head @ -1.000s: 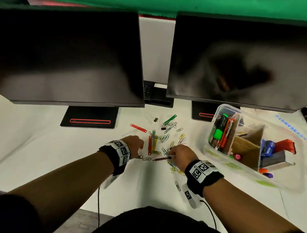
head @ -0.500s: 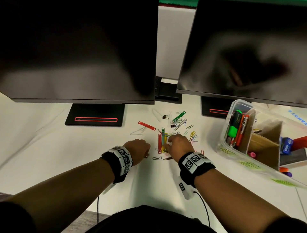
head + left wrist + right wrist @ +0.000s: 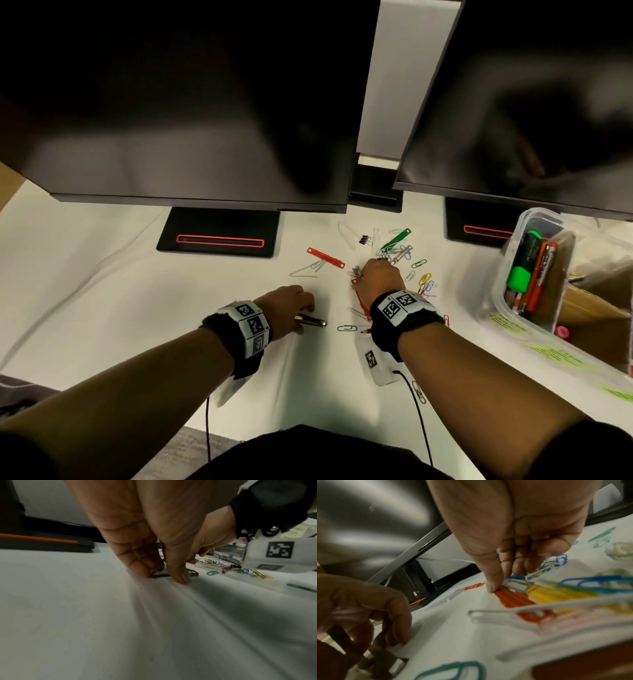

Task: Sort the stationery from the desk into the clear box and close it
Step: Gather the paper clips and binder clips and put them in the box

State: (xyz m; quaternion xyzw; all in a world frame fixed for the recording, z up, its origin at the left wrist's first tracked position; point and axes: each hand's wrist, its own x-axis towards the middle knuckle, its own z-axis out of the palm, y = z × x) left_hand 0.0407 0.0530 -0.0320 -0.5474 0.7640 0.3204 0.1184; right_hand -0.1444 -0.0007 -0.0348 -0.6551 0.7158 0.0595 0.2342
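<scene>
Loose paper clips and coloured fastener strips lie scattered on the white desk cloth. My right hand reaches into the pile, thumb and fingers pinching a small bunch of paper clips over an orange strip. My left hand sits left of the pile and pinches a dark metal clip against the cloth; in the left wrist view this clip lies between thumb and fingers. The clear box stands open at the right, with pens and a green highlighter inside.
Two dark monitors overhang the desk, their black stands behind the pile. A black binder clip and a green strip lie at the far side. A pencil tip shows beside my right wrist. Bare cloth spreads to the left.
My right hand has moved from the pencil near the front of the pile to clips farther back. My left hand has stayed in place on the dark clip.
</scene>
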